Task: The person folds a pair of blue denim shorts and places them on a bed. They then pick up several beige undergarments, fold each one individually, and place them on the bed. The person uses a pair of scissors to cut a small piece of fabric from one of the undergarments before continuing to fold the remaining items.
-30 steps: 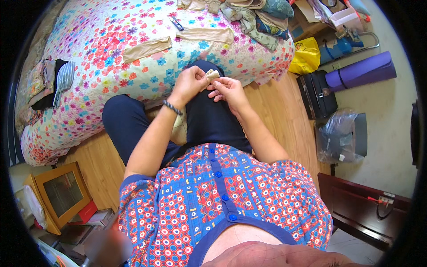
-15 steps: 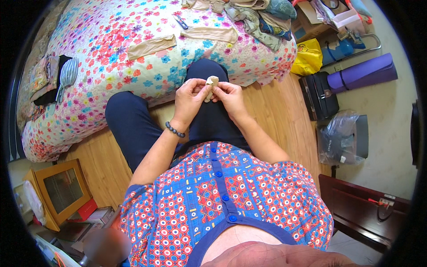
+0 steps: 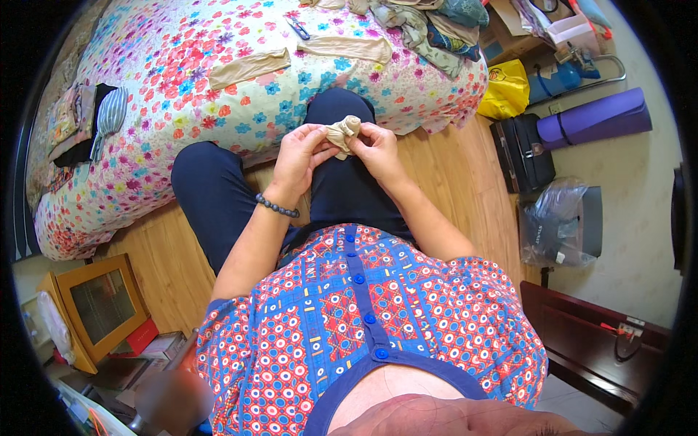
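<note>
Above my right knee, both hands hold a bunched, rolled-up beige sock (image 3: 345, 133) of thin fabric. My left hand (image 3: 301, 150) pinches its left side between thumb and fingertips; dark beads circle that wrist. On the other side, my right hand (image 3: 377, 151) is closed on the sock with thumb and forefinger. A loose end of fabric hangs below the bundle. Two long beige pieces that look like socks lie flat on the bed ahead, one at the left (image 3: 249, 69) and one at the right (image 3: 345, 49). A small blue-handled tool (image 3: 297, 28) lies just beyond them.
The bed's floral cover (image 3: 174, 87) reaches close to my knees. Folded clothes (image 3: 436, 36) are piled at its far right, others (image 3: 87, 123) at its left. On the right stand a yellow bag (image 3: 503, 89), a black case (image 3: 525, 152) and a purple rolled mat (image 3: 596, 118).
The sock has been spread wider between my hands and shows more fabric. My left hand has shifted slightly left, away from my right; both still grip it.
</note>
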`<state>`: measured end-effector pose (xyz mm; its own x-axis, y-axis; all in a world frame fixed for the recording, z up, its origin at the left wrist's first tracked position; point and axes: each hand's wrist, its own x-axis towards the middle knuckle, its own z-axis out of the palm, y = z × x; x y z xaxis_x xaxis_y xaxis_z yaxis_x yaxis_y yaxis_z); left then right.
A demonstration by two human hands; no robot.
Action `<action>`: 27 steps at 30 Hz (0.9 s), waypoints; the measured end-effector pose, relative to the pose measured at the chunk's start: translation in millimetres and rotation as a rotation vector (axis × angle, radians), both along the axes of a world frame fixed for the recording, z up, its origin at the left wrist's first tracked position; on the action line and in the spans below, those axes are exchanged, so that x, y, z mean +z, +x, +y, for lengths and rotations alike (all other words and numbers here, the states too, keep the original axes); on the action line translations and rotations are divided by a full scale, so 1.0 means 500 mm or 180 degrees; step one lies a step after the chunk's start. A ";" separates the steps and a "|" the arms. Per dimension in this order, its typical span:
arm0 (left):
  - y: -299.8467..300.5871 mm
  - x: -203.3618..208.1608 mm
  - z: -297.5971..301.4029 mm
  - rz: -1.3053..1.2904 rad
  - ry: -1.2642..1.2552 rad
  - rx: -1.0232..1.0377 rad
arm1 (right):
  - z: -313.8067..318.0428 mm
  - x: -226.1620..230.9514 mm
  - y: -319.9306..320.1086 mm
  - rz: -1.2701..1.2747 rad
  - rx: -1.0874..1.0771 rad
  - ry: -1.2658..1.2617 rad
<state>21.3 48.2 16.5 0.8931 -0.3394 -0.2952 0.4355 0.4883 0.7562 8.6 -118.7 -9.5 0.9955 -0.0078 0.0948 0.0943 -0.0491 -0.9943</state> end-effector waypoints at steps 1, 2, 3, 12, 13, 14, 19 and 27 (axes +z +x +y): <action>-0.001 -0.006 0.000 0.0135 -0.0287 -0.0038 | -0.001 -0.006 0.002 0.0002 -0.0019 -0.0010; -0.001 -0.011 -0.001 0.0271 -0.0573 -0.0077 | 0.000 -0.011 0.004 0.0005 -0.0039 -0.0020; -0.002 -0.015 -0.005 0.0292 -0.0737 -0.0120 | 0.000 -0.016 0.006 0.0007 -0.0060 -0.0029; -0.028 -0.057 -0.045 -0.0888 0.0166 0.0441 | -0.003 0.025 0.008 0.1503 0.0351 0.2870; -0.026 -0.054 -0.049 -0.0927 0.0151 0.0512 | -0.003 0.025 0.007 0.1696 0.0569 0.3236; -0.024 -0.052 -0.051 -0.0966 0.0135 0.0584 | -0.004 0.028 0.007 0.1760 0.0717 0.3244; 0.011 -0.015 -0.036 -0.0699 0.0063 0.0563 | -0.001 0.059 0.001 0.1791 0.1117 0.2688; 0.011 -0.051 -0.003 0.0068 -0.0045 -0.0226 | 0.005 0.056 -0.002 0.1943 0.1714 0.2511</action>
